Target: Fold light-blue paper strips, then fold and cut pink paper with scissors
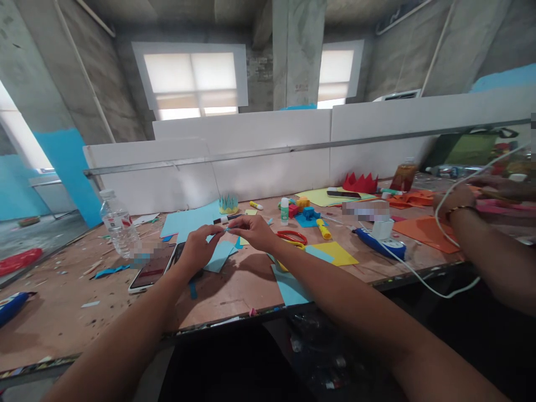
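My left hand point(200, 247) and my right hand point(253, 232) meet above the table, thumbs and fingers pinched together. Between their fingertips is a small light-blue piece of paper point(226, 229), mostly covered by the fingers. Light-blue paper sheets point(218, 258) lie below the hands. Red-handled scissors point(293, 237) rest just right of my right hand, partly covering a yellow-handled pair. Close to my left wrist lies a phone point(154, 269). Behind the hands stands a small blue-and-yellow paper crown point(228, 204).
A glue stick point(285, 211), coloured blocks point(309, 213) and a red paper crown point(360, 183) stand further back. A water bottle point(117, 223) is at left. A blue glue gun point(381, 243) trails a white cable. A co-worker's arm point(494, 251) reaches in at right.
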A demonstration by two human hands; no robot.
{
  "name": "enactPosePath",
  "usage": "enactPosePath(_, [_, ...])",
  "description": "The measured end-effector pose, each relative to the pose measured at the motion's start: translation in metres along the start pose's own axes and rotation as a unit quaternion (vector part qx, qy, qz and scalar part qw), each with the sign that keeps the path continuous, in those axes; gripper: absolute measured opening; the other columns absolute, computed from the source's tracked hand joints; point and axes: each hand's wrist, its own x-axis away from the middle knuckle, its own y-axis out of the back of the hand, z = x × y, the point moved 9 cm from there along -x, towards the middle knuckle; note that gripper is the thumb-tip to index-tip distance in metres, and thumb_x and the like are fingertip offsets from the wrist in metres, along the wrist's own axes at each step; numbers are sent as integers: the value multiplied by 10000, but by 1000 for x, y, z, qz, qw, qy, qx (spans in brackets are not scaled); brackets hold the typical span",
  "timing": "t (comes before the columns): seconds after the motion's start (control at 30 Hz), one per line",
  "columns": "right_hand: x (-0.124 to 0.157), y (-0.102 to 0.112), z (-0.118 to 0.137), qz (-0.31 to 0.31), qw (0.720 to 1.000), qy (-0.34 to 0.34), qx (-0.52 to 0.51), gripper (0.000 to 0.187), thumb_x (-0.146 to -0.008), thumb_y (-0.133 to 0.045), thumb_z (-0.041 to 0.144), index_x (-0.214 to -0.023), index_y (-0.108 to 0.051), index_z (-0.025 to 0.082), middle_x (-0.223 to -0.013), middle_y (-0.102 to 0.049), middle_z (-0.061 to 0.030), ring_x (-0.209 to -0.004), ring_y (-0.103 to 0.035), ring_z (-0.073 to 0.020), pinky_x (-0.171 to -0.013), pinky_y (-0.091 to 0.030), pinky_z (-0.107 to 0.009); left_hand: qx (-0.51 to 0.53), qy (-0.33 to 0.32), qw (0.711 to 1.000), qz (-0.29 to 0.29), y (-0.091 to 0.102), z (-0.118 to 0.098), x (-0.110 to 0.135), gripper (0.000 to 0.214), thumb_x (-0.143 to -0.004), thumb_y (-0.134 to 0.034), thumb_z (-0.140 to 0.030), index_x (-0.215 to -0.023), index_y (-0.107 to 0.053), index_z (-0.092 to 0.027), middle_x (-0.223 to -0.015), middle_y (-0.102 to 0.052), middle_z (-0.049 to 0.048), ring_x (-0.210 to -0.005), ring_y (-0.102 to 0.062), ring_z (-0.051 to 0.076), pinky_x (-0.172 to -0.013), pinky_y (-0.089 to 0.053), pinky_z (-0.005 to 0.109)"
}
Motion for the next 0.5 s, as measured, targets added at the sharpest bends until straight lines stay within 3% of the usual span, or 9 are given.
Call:
enactPosePath(0.1, [0,-2,3,8,1000,9,-15,273,-766,-758,397,-912,-755,167,-893,-747,-62,-786,-675,-190,-742,-519,-322,20,8,1000,-12,0,3,-1,165,-898,-604,-337,-931,-731,-237,-939,-780,29,-843,-714,198,-767,-560,305])
enactPosePath(0.27, [1,2,16,11,995,49,88,211,-820,-715,334,-954,-748,174,-919,-747,-61,-789,-674,-180,-744,-515,-311,36,14,999,-29,4,5,-2,150,-892,-612,-313,-903,-731,-223,-936,-773,35,-888,-702,201,-816,-545,317])
enactPosePath(0.5, [3,1,16,20,989,78,121,176,-856,-689,330,-942,-735,183,-946,-741,-62,-857,-680,-194,-804,-524,-337,62,23,997,-28,4,4,-2,137,-864,-650,-323,-870,-741,-221,-860,-779,20,-786,-701,188,-746,-545,297])
